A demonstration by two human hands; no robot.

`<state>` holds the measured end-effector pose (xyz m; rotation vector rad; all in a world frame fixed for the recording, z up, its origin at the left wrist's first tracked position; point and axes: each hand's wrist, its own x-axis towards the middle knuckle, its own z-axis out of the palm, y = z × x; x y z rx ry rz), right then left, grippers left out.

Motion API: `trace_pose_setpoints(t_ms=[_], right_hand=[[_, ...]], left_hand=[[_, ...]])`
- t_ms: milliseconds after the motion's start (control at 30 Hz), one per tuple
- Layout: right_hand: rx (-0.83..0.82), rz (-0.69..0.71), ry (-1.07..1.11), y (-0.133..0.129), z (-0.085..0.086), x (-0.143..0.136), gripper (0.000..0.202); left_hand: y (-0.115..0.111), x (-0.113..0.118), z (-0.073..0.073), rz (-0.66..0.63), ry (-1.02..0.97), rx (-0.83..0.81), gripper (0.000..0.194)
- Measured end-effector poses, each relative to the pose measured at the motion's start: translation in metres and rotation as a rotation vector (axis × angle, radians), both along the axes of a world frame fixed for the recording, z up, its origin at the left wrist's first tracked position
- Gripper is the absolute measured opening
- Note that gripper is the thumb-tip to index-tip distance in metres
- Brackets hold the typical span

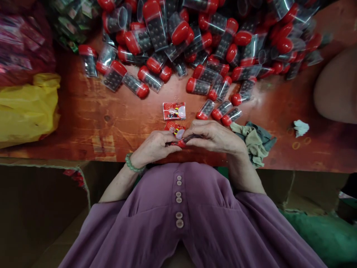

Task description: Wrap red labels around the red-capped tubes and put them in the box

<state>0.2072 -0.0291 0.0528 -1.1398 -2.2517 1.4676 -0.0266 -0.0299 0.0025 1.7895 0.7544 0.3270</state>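
Both my hands meet at the near edge of a red-brown wooden table (92, 119). My right hand (216, 136) grips a small clear tube with a red cap (186, 140), lying sideways between the hands. My left hand (154, 147), with a green bead bracelet on the wrist, pinches the tube's capped end. A small red printed packet (176, 129) lies just beyond my fingers, partly hidden by them. A second red packet (174, 111) lies flat a little farther out. Three filled red-capped tubes (220, 111) lie just right of it.
A big heap of red-capped tubes filled with dark beads (195, 41) covers the far side of the table. A yellow plastic bag (28, 106) sits at left, a crumpled cloth (255, 141) at right, a white scrap (301, 127) beyond it. Cardboard boxes (41, 208) stand below the table.
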Motion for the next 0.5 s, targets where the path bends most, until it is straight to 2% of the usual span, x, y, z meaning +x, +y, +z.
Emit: trace_pose_setpoints(t_ms=[133, 233, 367, 500], right_hand=[[0.045, -0.089, 0.025, -0.002, -0.003, 0.0, 0.02], [0.04, -0.158, 0.099, -0.003, -0.007, -0.001, 0.02], [-0.08, -0.193, 0.213, -0.009, -0.017, -0.007, 0.019], [-0.219, -0.472, 0.311, -0.025, -0.027, -0.015, 0.023]], left_hand=[[0.0, 0.001, 0.003, 0.064, -0.04, -0.163, 0.015], [-0.001, 0.003, 0.003, 0.117, -0.07, -0.363, 0.02], [-0.002, 0.005, 0.002, 0.056, -0.124, -0.668, 0.032], [-0.004, 0.008, 0.003, 0.176, -0.162, -0.883, 0.044]])
